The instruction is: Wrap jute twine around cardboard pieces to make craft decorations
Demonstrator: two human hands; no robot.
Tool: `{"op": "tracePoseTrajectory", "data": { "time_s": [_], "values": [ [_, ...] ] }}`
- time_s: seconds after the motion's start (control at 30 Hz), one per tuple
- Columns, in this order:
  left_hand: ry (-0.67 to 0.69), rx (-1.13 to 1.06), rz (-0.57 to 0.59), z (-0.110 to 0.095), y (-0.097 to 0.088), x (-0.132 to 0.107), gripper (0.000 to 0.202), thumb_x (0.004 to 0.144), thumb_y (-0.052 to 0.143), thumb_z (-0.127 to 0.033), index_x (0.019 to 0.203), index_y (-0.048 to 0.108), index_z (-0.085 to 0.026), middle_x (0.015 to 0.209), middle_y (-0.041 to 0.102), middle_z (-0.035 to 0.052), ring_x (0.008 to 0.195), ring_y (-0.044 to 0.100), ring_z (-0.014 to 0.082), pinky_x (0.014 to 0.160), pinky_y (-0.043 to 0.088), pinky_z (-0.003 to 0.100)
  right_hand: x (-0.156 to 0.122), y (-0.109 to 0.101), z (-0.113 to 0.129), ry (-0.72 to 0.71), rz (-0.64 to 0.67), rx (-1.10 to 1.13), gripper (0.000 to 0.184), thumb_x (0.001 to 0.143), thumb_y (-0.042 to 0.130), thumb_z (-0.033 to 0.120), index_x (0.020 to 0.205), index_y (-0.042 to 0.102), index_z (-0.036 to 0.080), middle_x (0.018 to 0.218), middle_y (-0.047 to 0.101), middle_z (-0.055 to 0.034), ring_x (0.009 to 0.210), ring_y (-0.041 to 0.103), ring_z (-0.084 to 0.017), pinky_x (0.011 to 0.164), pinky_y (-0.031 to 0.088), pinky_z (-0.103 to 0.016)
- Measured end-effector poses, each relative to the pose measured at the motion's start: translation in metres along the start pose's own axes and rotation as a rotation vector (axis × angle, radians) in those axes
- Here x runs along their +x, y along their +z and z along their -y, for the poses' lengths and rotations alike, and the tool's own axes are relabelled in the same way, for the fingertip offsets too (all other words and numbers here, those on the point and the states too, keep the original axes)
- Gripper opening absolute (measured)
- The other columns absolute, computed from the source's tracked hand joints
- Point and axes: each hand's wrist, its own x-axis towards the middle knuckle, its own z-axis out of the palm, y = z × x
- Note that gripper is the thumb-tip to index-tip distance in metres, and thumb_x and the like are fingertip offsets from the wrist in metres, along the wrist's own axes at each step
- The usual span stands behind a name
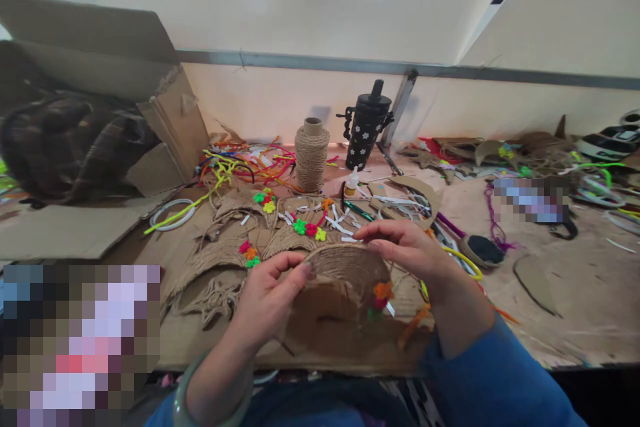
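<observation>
A crescent covered in rows of brown twine (345, 267) is held up between my two hands above the table. My left hand (273, 293) pinches its left end between thumb and fingers, while my right hand (417, 253) grips its upper right edge. Orange, red and green flowers (382, 296) hang at the crescent's lower right, slightly blurred. Behind it lie similar twine crescents with bright flowers, one with a green, red and yellow cluster (310, 229) and another (210, 265) to the left. A tangled twine shape (213, 300) rests beside my left hand.
A twine spool (312, 157), a black flowered tumbler (367, 133) and a small glue bottle (352, 183) stand at the back. Colourful pipe cleaners (250, 163) lie near an open cardboard box (173, 120) holding a dark bag. A cardboard crescent (537, 287) lies at right.
</observation>
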Motion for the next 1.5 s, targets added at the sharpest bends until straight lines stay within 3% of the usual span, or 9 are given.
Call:
{"op": "tracePoseTrajectory", "data": {
  "time_s": [0.1,0.27,0.47,0.73,0.93,1.1,1.23,1.37,1.5],
  "values": [
    [-0.002,-0.135,-0.107,0.008,-0.004,0.001,0.021,0.077,0.068,-0.038,0.074,0.07,-0.017,0.066,0.068,0.0,0.063,0.058,0.0124,0.062,0.043,0.021,0.002,0.0,-0.003,-0.03,-0.018,0.035,0.028,0.082,0.056,0.037,0.1,0.069,0.019,0.084,0.067,-0.0027,0.071,0.058,-0.013,0.06,0.046,-0.024],
    [0.022,-0.231,-0.202,0.016,-0.007,0.005,0.023,0.077,0.068,-0.041,0.079,0.07,-0.018,0.071,0.069,-0.0005,0.069,0.059,0.012,0.069,0.044,0.021,0.006,-0.001,-0.011,0.021,-0.02,0.242,0.028,0.078,0.063,0.038,0.097,0.068,0.017,0.076,0.065,-0.0012,0.064,0.058,-0.011,0.058,0.047,-0.024],
    [-0.015,-0.255,-0.126,0.013,-0.004,0.003,0.025,0.073,0.072,-0.041,0.075,0.071,-0.016,0.068,0.07,0.0014,0.067,0.059,0.0123,0.066,0.044,0.02,0.021,-0.007,-0.002,0.041,-0.107,0.349,0.027,0.075,0.067,0.041,0.07,0.058,0.016,0.055,0.053,0.0045,0.049,0.048,-0.007,0.047,0.039,-0.02],
    [-0.043,-0.188,-0.061,0.009,-0.002,0.002,0.023,0.074,0.071,-0.04,0.072,0.071,-0.017,0.067,0.07,0.002,0.064,0.06,0.0134,0.063,0.046,0.021,0.04,-0.011,0.053,-0.082,-0.184,0.43,0.027,0.072,0.069,0.039,0.07,0.055,0.017,0.056,0.052,0.0056,0.046,0.045,-0.005,0.043,0.037,-0.018],
    [-0.048,-0.093,-0.024,0.002,-0.001,0.001,0.019,0.069,0.073,-0.036,0.069,0.071,-0.017,0.064,0.069,0.0022,0.058,0.059,0.0139,0.056,0.045,0.021,0.055,-0.007,0.074,-0.169,-0.177,0.461,0.022,0.073,0.068,0.036,0.074,0.054,0.018,0.055,0.054,0.0063,0.045,0.049,-0.005,0.042,0.039,-0.017],
    [0.182,0.081,-0.048,0.001,0.0,-0.003,0.005,0.071,0.068,-0.022,0.072,0.072,-0.019,0.076,0.073,0.0033,0.074,0.066,0.0182,0.071,0.049,0.026,0.047,-0.018,0.082,-0.15,-0.238,0.418,0.015,0.076,0.062,0.028,0.083,0.055,0.018,0.069,0.067,0.0025,0.037,0.046,-0.002,0.035,0.034,-0.015],
    [0.366,0.138,-0.059,0.0,0.0,-0.004,0.012,0.07,0.066,-0.013,0.074,0.072,-0.022,0.082,0.074,0.0029,0.08,0.067,0.0183,0.075,0.05,0.025,0.04,-0.025,0.081,-0.18,-0.265,0.43,0.027,0.075,0.059,0.02,0.102,0.055,0.022,0.095,0.069,0.0,0.056,0.062,-0.007,0.051,0.05,-0.021],
    [0.355,0.162,-0.07,0.0,0.0,-0.004,0.009,0.071,0.065,-0.015,0.074,0.071,-0.021,0.08,0.073,0.0032,0.077,0.067,0.0182,0.073,0.05,0.026,0.038,-0.021,0.074,-0.289,-0.219,0.163,0.04,0.074,0.053,0.011,0.111,0.057,0.025,0.115,0.063,-0.0013,0.095,0.066,-0.017,0.073,0.054,-0.03],
    [0.236,0.168,-0.105,0.004,0.0,-0.003,0.006,0.074,0.066,-0.023,0.076,0.071,-0.019,0.081,0.073,0.0039,0.076,0.066,0.0187,0.071,0.049,0.026,0.034,-0.021,0.075,-0.325,-0.448,-0.423,0.019,0.082,0.055,0.018,0.098,0.066,0.021,0.087,0.069,-0.001,0.075,0.065,-0.014,0.065,0.049,-0.028]
  ]
}}
